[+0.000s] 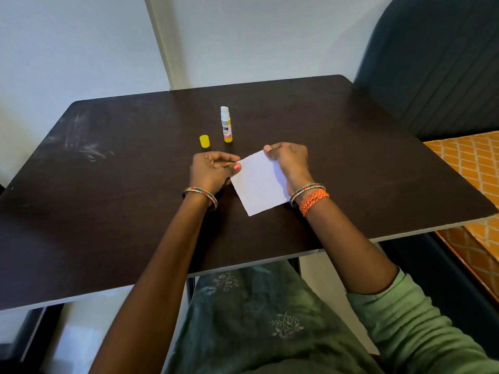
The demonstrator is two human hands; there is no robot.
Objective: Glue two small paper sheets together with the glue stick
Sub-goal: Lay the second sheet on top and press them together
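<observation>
A small white paper sheet (259, 184) is held tilted just above the dark table (108, 198). My left hand (213, 171) pinches its left corner between thumb and fingers. My right hand (290, 160) grips its upper right edge, thumb on top. Only one sheet face shows; whether a second sheet lies behind it I cannot tell. The glue stick (226, 125) stands upright and uncapped, white glue exposed, a little beyond my hands. Its yellow cap (204, 141) stands on the table to the left of it.
White scuff marks (81, 144) smear the table's left part. A dark upholstered seat back (437, 63) rises at the right, with an orange patterned cloth (469, 168) beside the table's right edge. A wall stands just behind the table.
</observation>
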